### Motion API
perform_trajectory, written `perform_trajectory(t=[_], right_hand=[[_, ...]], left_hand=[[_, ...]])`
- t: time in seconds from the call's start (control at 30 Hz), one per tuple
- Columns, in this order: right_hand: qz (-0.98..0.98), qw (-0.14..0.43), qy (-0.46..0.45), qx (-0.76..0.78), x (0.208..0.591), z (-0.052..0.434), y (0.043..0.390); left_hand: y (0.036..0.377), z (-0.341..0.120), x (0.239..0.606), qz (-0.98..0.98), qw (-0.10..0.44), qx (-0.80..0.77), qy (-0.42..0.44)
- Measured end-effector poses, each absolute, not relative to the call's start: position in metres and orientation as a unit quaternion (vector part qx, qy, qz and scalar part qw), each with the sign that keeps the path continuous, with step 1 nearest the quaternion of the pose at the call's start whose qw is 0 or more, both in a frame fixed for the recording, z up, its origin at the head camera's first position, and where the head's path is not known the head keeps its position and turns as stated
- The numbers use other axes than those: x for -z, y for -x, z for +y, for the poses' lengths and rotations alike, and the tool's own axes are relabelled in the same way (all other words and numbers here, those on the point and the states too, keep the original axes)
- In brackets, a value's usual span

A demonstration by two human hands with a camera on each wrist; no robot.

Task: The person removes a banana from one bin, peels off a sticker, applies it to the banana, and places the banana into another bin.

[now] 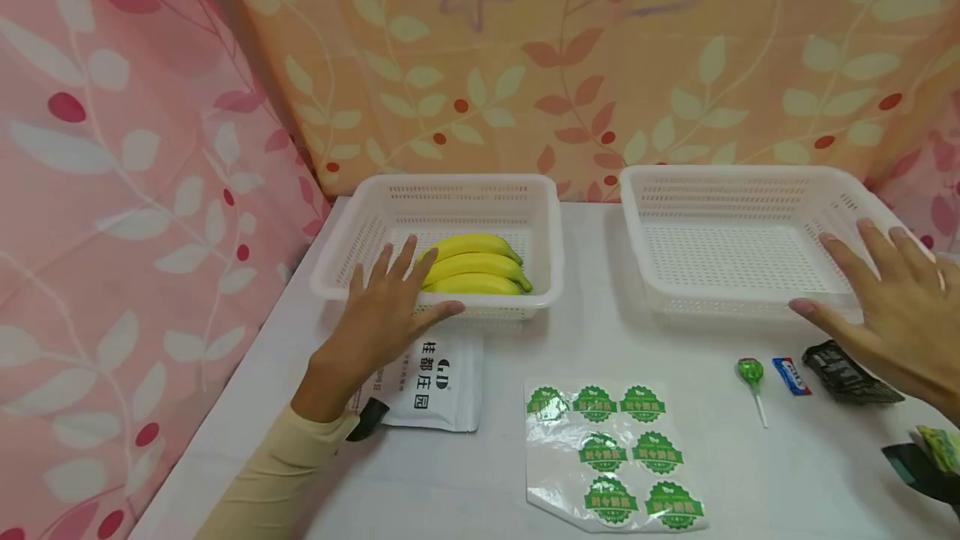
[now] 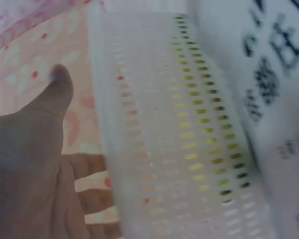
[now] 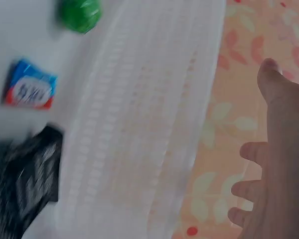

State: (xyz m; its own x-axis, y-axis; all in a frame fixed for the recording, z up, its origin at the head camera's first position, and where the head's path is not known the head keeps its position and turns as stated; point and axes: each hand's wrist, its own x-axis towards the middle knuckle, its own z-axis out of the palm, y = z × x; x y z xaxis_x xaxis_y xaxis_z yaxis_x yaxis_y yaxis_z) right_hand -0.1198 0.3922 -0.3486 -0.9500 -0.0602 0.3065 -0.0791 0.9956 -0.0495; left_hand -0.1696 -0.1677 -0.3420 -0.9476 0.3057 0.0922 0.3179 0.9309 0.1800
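Note:
My left hand (image 1: 382, 315), fingers spread, hovers at the front of the left white basket (image 1: 551, 232). A bunch of yellow bananas (image 1: 480, 263) lies in that basket, partly behind the fingers. Below this hand a white printed pouch (image 1: 450, 377) lies against the basket's front, its left part hidden by the wrist. Over the front right corner of the right white basket (image 1: 735, 261) my right hand (image 1: 892, 307) is spread, holding nothing. Close under it lie a black crinkled packet (image 1: 847, 373), a small blue and red wrapped sweet (image 1: 791, 376) and a green lollipop (image 1: 750, 371).
A sheet of green round stickers (image 1: 555, 457) lies at the front middle of the white table (image 1: 495, 490). A green-yellow packet (image 1: 937, 448) sits at the right edge, partly cut off. Patterned cloth (image 1: 480, 65) hangs behind the baskets and along the left.

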Motion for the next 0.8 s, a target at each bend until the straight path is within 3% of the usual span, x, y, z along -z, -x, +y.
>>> perform_trajectory(t=[0.1,0.3,0.43,0.57,0.8], right_hand=[[-0.981,0.17,-0.061,-0.072,0.34,0.375,0.123],[-0.95,0.199,-0.128,-0.204,0.322,0.325,0.129],[-0.925,0.217,-0.19,-0.249,0.312,0.287,0.137],[-0.911,0.185,-0.232,-0.288,0.306,0.248,0.149],[-0.894,0.058,-0.278,-0.347,0.305,0.182,0.178]], left_hand=[[0.171,-0.169,0.329,-0.971,0.015,0.149,0.184],[0.178,-0.173,0.312,-0.943,-0.074,0.259,0.193],[0.184,-0.176,0.312,-0.94,-0.089,0.267,0.194],[0.188,-0.18,0.316,-0.936,-0.099,0.277,0.192],[0.195,-0.187,0.323,-0.927,-0.137,0.284,0.204]])
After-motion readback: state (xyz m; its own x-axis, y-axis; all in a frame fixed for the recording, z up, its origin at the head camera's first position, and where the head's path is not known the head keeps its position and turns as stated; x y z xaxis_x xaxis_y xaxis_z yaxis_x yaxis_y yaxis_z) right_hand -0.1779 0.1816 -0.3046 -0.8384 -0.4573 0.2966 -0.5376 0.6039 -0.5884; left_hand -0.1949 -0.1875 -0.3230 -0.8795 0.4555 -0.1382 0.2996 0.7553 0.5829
